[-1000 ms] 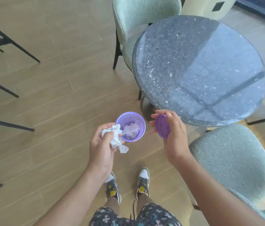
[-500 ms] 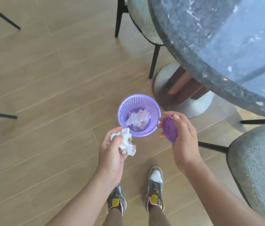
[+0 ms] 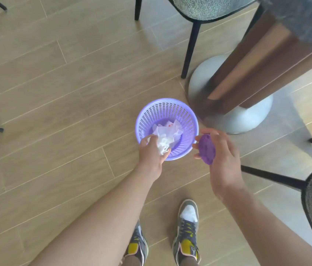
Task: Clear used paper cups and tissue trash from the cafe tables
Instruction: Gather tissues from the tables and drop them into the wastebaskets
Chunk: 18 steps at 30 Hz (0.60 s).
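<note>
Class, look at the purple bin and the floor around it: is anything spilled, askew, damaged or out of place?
Nothing stands out. The purple bin stands upright on the floor, tissue trash inside it. The left hand holds a crumpled tissue over its rim; the right hand holds the lid.

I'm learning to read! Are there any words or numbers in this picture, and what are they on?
No text here can be read.
Right shoe: a small dark mark on its yellow tongue, too blurred to read.
Paper in the purple basket: a red speck, too small to tell whether it is print.
Purple lid in the right hand, tissue in the left hand: no writing shows.
</note>
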Each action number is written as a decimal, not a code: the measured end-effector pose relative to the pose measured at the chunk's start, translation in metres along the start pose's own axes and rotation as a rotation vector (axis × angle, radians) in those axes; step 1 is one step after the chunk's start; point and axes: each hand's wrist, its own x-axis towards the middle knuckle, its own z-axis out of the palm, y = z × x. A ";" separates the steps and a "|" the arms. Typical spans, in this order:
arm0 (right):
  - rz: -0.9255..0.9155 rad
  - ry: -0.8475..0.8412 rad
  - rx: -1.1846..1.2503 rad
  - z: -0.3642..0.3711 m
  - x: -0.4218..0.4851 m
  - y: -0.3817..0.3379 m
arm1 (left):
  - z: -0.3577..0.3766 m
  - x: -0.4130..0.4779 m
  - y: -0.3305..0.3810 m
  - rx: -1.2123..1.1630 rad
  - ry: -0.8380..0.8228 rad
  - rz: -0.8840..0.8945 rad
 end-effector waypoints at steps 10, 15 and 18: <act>-0.010 0.000 -0.039 -0.006 0.009 0.001 | 0.020 0.026 0.020 0.009 0.050 0.009; -0.021 0.007 -0.016 -0.009 -0.007 -0.011 | 0.001 -0.013 0.032 0.013 0.010 0.178; -0.018 0.006 0.000 -0.011 -0.020 -0.012 | -0.013 -0.040 0.038 -0.033 -0.035 0.233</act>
